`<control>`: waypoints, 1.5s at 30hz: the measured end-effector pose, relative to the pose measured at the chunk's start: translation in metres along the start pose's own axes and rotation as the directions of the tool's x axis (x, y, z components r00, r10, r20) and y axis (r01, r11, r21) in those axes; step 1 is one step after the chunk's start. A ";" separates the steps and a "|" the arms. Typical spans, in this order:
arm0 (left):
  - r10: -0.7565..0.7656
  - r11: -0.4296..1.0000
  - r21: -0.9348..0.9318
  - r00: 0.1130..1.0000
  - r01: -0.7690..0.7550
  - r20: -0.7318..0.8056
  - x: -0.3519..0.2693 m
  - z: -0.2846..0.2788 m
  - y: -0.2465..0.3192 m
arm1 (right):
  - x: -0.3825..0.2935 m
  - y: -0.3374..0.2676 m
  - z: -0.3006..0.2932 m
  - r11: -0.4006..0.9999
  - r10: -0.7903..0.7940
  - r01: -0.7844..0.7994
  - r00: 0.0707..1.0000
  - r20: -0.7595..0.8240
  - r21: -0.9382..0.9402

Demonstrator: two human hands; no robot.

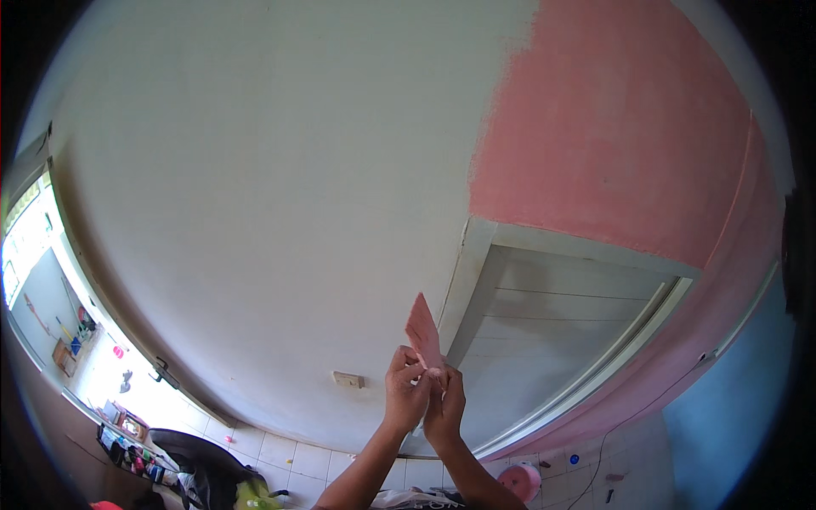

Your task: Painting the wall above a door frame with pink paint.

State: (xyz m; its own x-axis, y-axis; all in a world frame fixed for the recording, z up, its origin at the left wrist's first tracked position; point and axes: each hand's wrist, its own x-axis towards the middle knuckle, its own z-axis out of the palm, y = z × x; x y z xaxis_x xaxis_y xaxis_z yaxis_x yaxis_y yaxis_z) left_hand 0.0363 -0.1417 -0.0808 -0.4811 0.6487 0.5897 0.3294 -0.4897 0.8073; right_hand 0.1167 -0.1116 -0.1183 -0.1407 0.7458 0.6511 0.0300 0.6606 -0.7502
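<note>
Both hands are raised close together before a wall, at the lower middle of the view. My left hand [407,394] and my right hand [444,403] grip the lower end of a flat pink piece [422,328], which looks like a paint-covered brush or pad. Its pointed end is up. Fingers hide its lower part. Behind it stands the pale wall [306,191], with a pink painted area [605,140] at upper right, rough along its left edge, above a door frame [468,274].
A wall socket [349,380] is left of the hands. At lower left stand a black chair [197,449], a green bag [258,494] and a shelf of small items [137,459]. A pink bucket [519,481] and a dark cable [600,449] are at lower right. An open doorway [95,357] is at far left.
</note>
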 end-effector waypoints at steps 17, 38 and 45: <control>0.138 0.988 -0.072 0.990 -0.138 -0.009 0.040 -0.011 0.053 | 0.137 -0.066 -0.040 0.895 -0.025 -0.075 0.976 0.218 0.439; -0.190 0.965 -0.211 0.969 0.155 -0.159 0.013 -0.040 -0.009 | 0.043 0.019 -0.007 0.786 0.303 -0.334 0.942 0.148 0.520; -0.176 0.976 -0.154 0.974 0.153 -0.144 0.009 -0.036 -0.007 | 0.037 -0.002 -0.011 0.805 0.294 -0.300 0.951 0.095 0.512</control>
State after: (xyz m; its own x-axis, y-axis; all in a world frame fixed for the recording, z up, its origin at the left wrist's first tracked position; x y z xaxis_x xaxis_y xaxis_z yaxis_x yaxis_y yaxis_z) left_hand 0.0006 -0.1533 -0.0815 -0.6437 0.6335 0.4293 0.1226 -0.4684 0.8750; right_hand 0.1220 -0.0839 -0.0914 -0.2192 0.8953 0.3877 -0.4400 0.2640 -0.8583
